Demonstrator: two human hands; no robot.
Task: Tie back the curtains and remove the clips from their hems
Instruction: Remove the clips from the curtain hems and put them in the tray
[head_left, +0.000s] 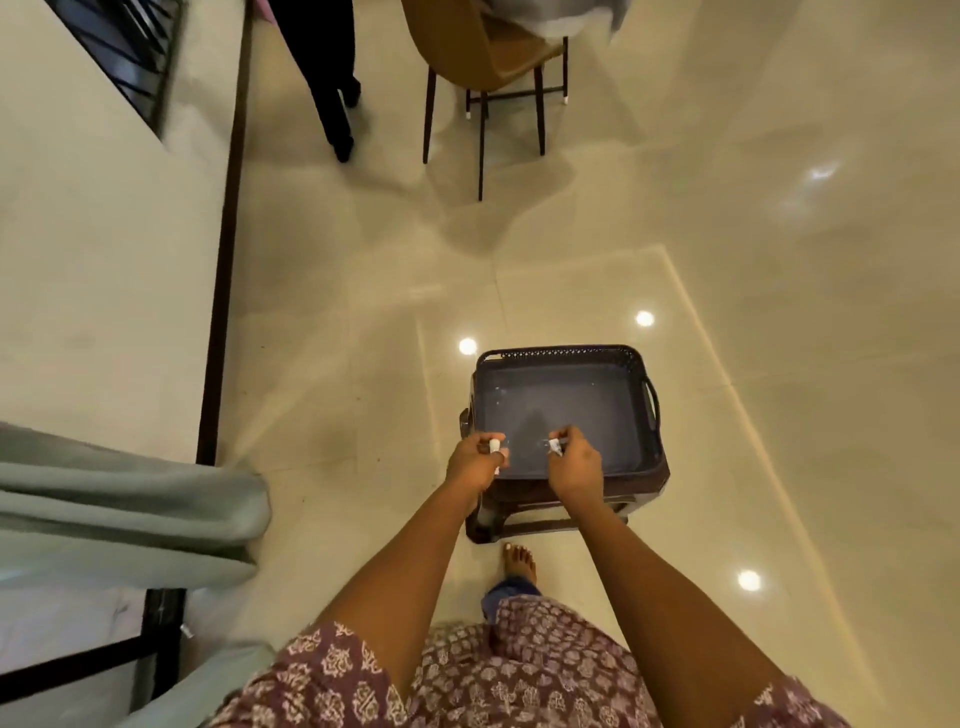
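A dark plastic tray (561, 355) with perforated walls rests on a brown stool (519, 525) in front of me. My left hand (474, 462) is over the tray's near left edge, closed on a small white clip (494, 445). My right hand (574, 465) hovers over the near middle of the tray, pinching another small white clip (555, 445). The tray's floor looks bare apart from the clips in my hands. A pale green curtain (124, 509) hangs bunched at the left edge of the view.
Glossy beige floor tiles surround the stool. A tan chair (483, 62) with dark legs stands farther ahead. Another person's dark-trousered legs (332, 88) stand near the wall (104, 260) on the left. My bare foot (518, 561) is just behind the stool.
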